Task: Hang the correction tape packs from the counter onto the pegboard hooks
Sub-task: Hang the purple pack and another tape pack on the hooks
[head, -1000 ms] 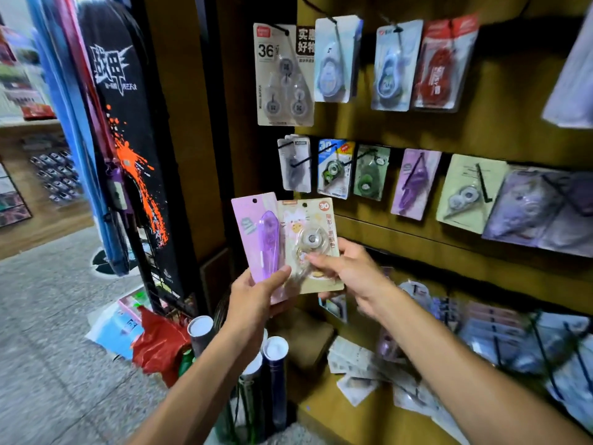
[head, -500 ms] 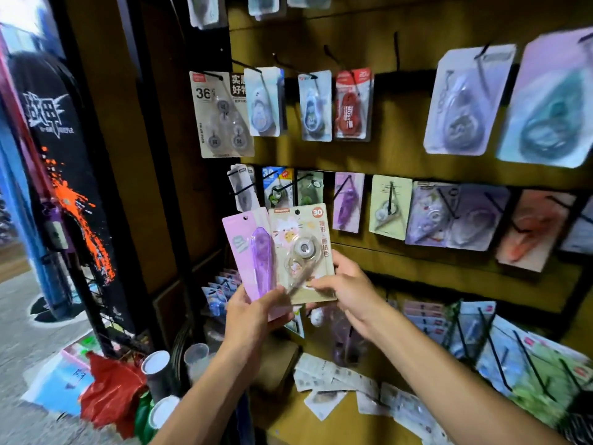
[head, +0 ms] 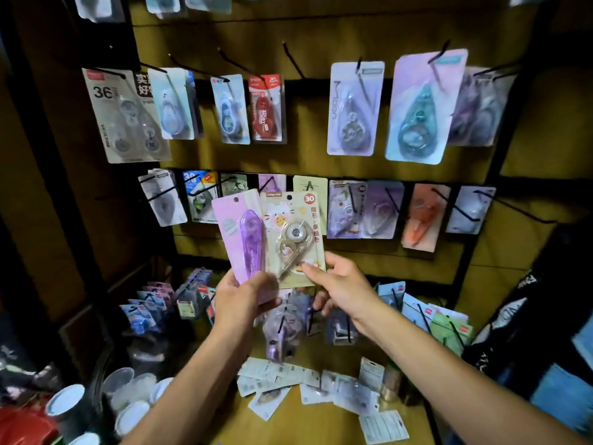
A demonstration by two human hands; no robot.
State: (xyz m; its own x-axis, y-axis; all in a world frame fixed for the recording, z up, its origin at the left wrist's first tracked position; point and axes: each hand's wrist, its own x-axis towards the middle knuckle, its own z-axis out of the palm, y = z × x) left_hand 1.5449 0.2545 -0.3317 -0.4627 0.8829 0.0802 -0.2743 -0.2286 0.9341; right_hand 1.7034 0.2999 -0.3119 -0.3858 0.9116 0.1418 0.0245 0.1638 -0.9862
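View swung right, off doorway and skateboard toward pegboard [head: 314, 168]; more hooked packs and counter [head: 288, 422] in sight. Purple pack [head: 239, 239] in left hand [head: 240, 303] and cream pack [head: 295, 232] in right hand [head: 340, 284] now sit over middle row, perhaps slightly nearer board.

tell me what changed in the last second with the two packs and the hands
The view swung right and up, off the skateboards by the doorway and square onto the pegboard, so more hanging packs show. Nothing was taken or let go: the left hand still holds the purple pack, and the right hand still pinches the cream cat pack beside it, both raised before the middle row.
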